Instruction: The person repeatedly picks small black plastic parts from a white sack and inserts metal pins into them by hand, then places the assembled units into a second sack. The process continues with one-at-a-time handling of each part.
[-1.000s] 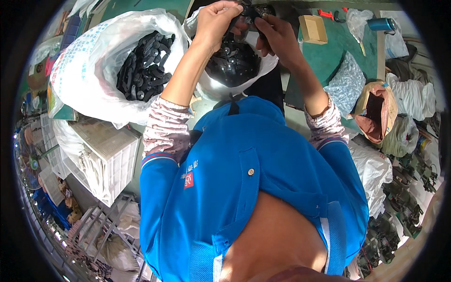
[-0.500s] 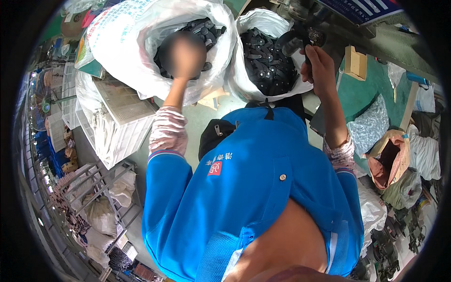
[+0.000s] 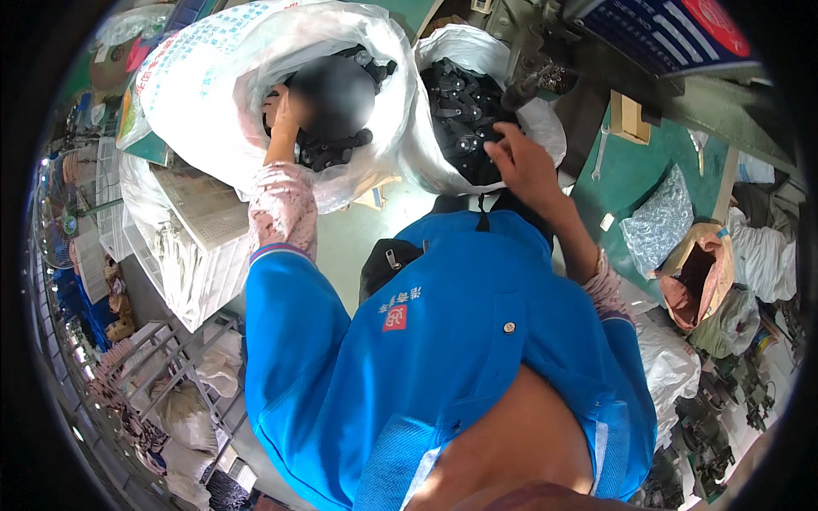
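Left hand [image 3: 285, 117]: reaching into the large white bag [image 3: 200, 102], at the near left side of the pile of black parts [image 3: 328, 156]. The fingers are partly covered by a dark blurred patch; whether the hand grasps a part or is merely resting among them cannot be told.

Right hand [image 3: 530, 168]: released, with the fingers parted and lightly bent, pointing left and away from the wearer. It is over the right side of the smaller white bag [image 3: 545, 128]; contact with the contents cannot be confirmed.

Orientation: the parts in the large bag are elongated and lie flat or tilted, one over another. Their long axes run at mixed angles, with no common heading; a few at the near edge appear to lie roughly left to right. The second pile [image 3: 460, 111], inside the smaller bag, is similarly jumbled.

Surroundings: dark machinery [image 3: 541, 64] stands just beyond the smaller bag. On the green tabletop [image 3: 630, 170] to the right are a wrench [image 3: 601, 153], its long axis pointing away from the wearer, an open cardboard box [image 3: 629, 117] and a bubble-wrap bag [image 3: 660, 213].
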A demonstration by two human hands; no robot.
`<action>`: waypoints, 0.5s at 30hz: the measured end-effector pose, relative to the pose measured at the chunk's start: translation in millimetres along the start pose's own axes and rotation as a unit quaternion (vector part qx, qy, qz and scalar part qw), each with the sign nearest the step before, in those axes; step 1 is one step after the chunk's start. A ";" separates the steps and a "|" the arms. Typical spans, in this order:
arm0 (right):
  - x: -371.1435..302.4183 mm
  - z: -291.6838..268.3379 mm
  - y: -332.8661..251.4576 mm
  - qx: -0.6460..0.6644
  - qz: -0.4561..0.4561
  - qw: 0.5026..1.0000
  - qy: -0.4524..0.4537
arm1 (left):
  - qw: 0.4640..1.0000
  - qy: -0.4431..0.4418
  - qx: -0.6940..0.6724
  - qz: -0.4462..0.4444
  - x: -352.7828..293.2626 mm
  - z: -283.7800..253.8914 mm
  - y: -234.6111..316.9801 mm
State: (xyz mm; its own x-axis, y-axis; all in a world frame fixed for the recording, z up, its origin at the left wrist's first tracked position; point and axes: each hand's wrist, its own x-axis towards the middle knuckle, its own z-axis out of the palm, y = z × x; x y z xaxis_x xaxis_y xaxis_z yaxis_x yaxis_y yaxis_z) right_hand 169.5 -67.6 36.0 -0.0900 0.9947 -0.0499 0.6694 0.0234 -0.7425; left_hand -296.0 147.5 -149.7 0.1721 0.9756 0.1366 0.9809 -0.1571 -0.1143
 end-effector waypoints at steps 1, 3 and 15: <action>-6.3 6.4 4.9 0.006 -0.006 1.000 -0.007 | 1.000 -0.022 0.012 -0.008 -1.6 1.2 2.0; -17.3 15.7 15.9 0.020 -0.006 1.000 -0.015 | 0.999 -0.025 0.027 -0.014 -8.6 -4.0 10.7; -28.2 31.7 33.6 0.008 -0.060 0.997 -0.048 | 0.975 -0.064 -0.212 -0.029 -2.0 -106.8 14.5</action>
State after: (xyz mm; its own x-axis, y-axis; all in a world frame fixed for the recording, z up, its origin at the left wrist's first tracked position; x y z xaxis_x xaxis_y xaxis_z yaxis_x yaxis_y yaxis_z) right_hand 171.2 -98.0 -8.7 -0.2391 0.9707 -0.0241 0.6384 0.1384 -0.7572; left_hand -272.5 126.8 -46.5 0.1301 0.9915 0.0047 0.9420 -0.1251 0.3114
